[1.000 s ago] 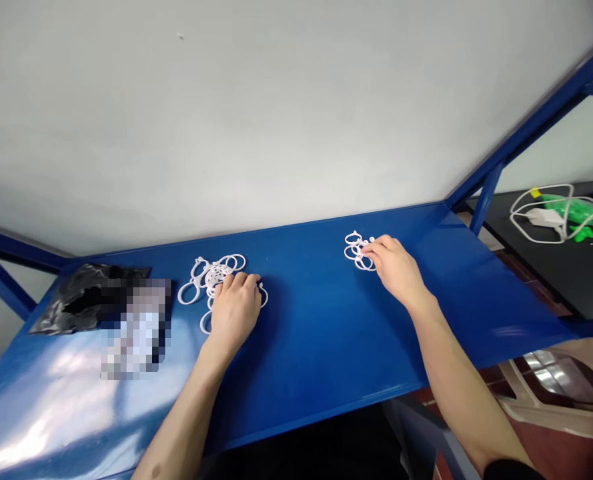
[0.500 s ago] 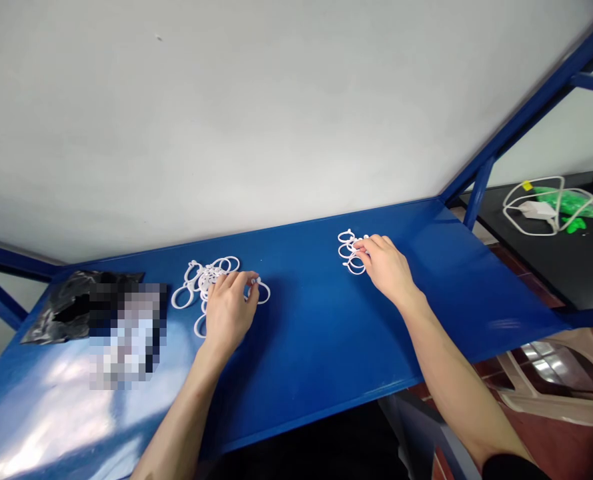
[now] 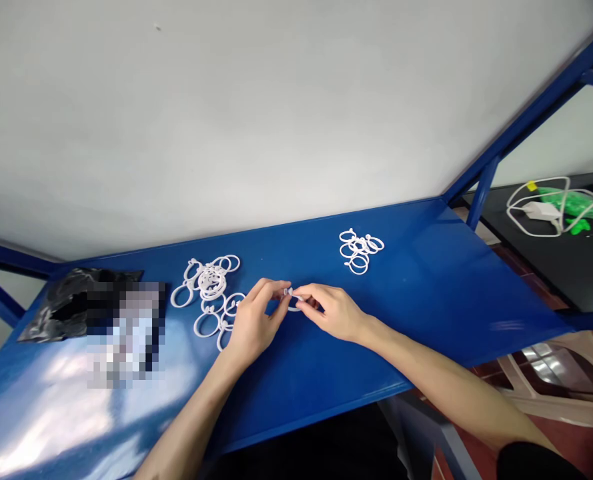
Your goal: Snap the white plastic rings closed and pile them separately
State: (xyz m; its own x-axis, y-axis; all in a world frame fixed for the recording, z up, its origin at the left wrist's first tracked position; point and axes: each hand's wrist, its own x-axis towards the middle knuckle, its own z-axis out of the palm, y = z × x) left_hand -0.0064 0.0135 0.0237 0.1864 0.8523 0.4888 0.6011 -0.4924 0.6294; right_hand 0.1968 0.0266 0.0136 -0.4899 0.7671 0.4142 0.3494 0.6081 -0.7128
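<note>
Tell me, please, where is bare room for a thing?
Bare blue table lies right of the small ring cluster, and, toward the wall, between it and the larger ring pile. It is crowded at left, with that pile and black bag, and mid-table, where the left hand and right hand hold a white ring.

Indoor room — kind unclear | pale wall (image 3: 286, 120) | red floor (image 3: 571, 440) | black desk (image 3: 561, 273)

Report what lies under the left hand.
Thin, round, white plastic-looking rings show beside the left hand, partly cut off by it, on the smooth blue tabletop. Whatever lies directly beneath the hand is covered.
</note>
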